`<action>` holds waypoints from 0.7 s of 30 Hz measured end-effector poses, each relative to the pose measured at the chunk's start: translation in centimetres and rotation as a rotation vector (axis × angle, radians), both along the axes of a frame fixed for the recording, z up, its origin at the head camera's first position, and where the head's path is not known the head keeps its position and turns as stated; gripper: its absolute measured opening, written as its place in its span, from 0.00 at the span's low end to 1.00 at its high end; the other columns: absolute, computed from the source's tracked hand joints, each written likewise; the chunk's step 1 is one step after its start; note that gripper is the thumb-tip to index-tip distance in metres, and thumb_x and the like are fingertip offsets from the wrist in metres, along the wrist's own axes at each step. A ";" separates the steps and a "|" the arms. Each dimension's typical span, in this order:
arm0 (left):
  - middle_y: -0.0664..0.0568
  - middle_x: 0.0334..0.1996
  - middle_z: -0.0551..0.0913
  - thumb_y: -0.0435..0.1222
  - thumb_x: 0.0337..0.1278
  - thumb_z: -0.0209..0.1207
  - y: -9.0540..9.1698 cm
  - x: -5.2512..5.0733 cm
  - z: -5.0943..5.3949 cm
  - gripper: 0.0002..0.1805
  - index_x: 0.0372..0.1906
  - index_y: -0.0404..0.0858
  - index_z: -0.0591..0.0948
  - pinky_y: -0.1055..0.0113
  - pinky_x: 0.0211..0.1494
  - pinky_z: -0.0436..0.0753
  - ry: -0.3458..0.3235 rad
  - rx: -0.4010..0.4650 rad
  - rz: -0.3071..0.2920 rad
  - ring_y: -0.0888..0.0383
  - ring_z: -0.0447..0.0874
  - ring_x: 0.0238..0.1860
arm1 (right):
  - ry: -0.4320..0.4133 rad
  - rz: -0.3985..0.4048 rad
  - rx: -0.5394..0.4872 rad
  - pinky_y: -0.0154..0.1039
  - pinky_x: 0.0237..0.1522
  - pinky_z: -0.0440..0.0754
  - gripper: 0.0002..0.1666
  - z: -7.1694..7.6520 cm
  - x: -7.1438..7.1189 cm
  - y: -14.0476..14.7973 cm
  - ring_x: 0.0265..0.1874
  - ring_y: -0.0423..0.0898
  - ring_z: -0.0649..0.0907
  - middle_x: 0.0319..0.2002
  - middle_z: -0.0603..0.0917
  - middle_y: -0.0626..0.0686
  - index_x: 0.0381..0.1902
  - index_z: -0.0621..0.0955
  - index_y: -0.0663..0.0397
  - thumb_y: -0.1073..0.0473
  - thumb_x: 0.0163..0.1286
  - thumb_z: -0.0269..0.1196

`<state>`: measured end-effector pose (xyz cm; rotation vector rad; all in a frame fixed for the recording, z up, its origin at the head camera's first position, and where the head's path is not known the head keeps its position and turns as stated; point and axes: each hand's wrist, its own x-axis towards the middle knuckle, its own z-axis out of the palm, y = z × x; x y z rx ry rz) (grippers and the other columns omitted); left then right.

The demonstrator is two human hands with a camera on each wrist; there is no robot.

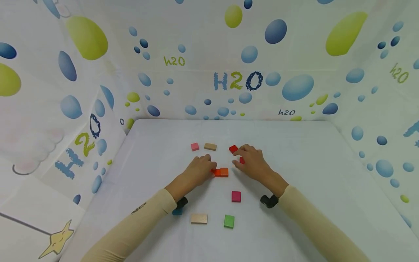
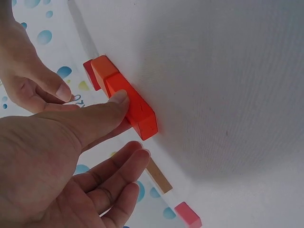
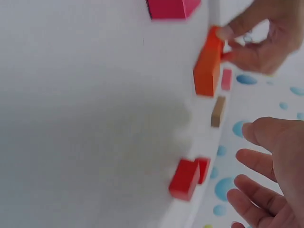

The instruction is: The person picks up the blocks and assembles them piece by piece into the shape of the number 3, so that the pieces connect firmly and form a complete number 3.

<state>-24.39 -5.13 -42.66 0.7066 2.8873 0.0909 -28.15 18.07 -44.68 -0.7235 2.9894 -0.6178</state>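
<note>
My left hand (image 1: pixel 199 170) pinches a red-orange block (image 2: pixel 137 110) between thumb and index finger; the other fingers are loosely bent. An orange block (image 1: pixel 224 172) lies end to end with it, touching on the right. Over the right part of the table, my right hand (image 1: pixel 254 162) has its fingers apart and holds nothing. Near those fingers lie two red blocks, a nearer one (image 3: pixel 184 179) and a farther one (image 3: pixel 203 169); in the head view, the hand partly covers them.
A pink block (image 1: pixel 194 146) and a wooden block (image 1: pixel 210 146) lie at the back. Toward the front are a magenta block (image 1: pixel 236 196), a green block (image 1: pixel 229 221), another wooden block (image 1: pixel 199 218) and a blue block (image 1: pixel 177 212), partly hidden under the left wrist.
</note>
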 end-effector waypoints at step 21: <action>0.50 0.45 0.82 0.43 0.66 0.72 0.2 -0.1 0.3 0.16 0.56 0.45 0.87 0.59 0.56 0.80 -0.044 -0.024 0.009 0.54 0.79 0.49 | -0.172 -0.165 0.040 0.70 0.61 0.70 0.21 -1.2 -0.9 3.1 0.64 0.62 0.78 0.61 0.81 0.63 0.62 0.84 0.51 0.52 0.75 0.67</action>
